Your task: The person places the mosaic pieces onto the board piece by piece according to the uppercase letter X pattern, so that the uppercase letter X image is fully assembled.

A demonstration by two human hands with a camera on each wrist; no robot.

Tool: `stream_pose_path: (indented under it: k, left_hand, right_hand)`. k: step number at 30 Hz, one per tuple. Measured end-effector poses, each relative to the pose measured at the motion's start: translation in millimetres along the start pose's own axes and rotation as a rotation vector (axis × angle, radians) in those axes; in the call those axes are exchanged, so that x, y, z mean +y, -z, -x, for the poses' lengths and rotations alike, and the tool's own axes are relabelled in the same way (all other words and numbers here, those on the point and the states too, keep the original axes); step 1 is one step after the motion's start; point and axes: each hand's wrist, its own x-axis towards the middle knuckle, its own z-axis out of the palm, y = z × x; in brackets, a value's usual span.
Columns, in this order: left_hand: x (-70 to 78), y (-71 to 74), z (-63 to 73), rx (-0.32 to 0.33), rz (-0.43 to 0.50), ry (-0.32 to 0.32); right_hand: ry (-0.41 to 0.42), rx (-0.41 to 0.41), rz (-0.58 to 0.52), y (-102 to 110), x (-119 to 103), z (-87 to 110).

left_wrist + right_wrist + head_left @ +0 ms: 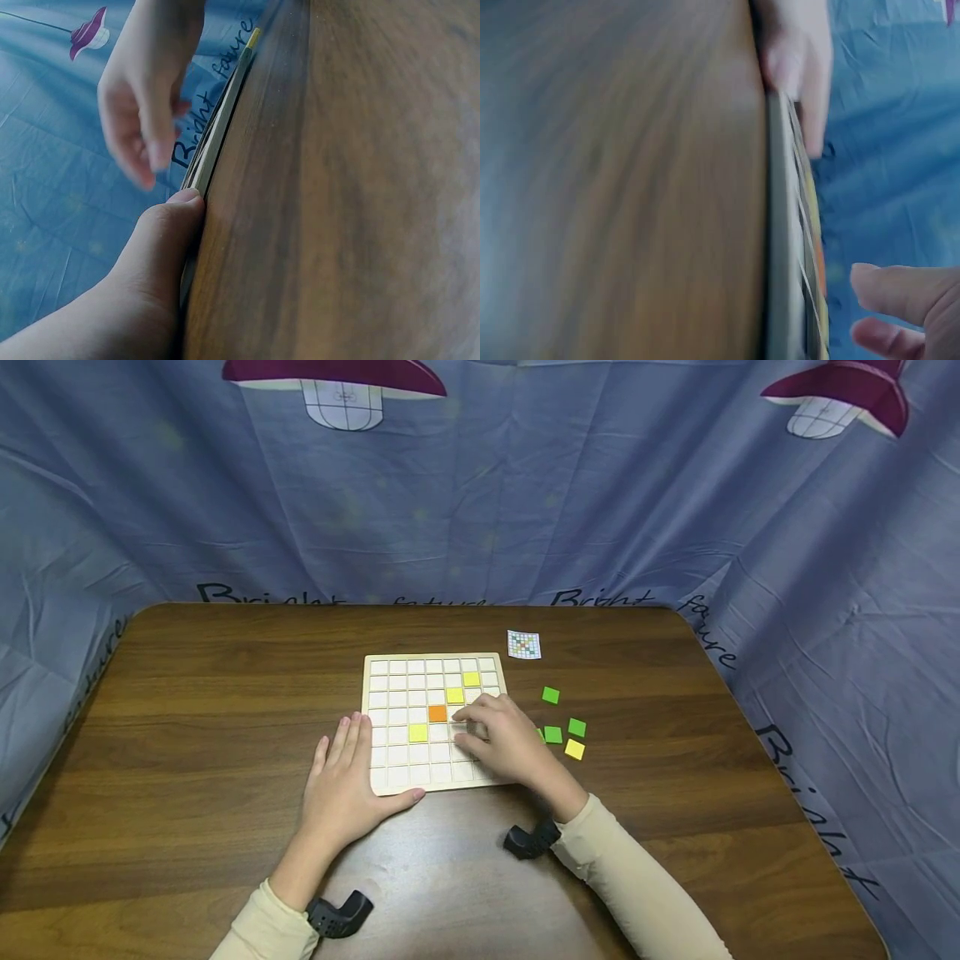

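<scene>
Hovering above the right side of a pale wooden square board (390, 754) gridded with white cells, here's the right hand (506, 742), thumb and index finger parted, a clear gap between them! Across from it, the left hand (341, 793) lies spread, fingers along the board's left edge, thumb at the near edge. On the grid, a flat orange square tile (437, 713) sits in a diagonal line with three yellow ones, one nearer and two farther. Just right of the board, beside the right hand, lie loose green square tiles (552, 735) and one loose yellow square tile (574, 749). Beyond them, a small printed paper card (523, 645) rests on the brown wooden table (225, 693), backed by blue curtains (480, 510).
</scene>
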Motion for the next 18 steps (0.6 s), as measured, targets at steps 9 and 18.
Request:
stream_pose_path:
  k: [9, 18]
  left_hand:
    - [-2.7, -0.2, 0.2, 0.004, 0.004, 0.0]
    - [-2.1, 0.1, -0.7, 0.003, 0.005, -0.005]
  right_hand:
    - [-0.185, -0.113, 0.094, 50.6, 52.0, 41.0]
    - [-0.305, -0.177, 0.168, 74.5, 88.2, 74.0]
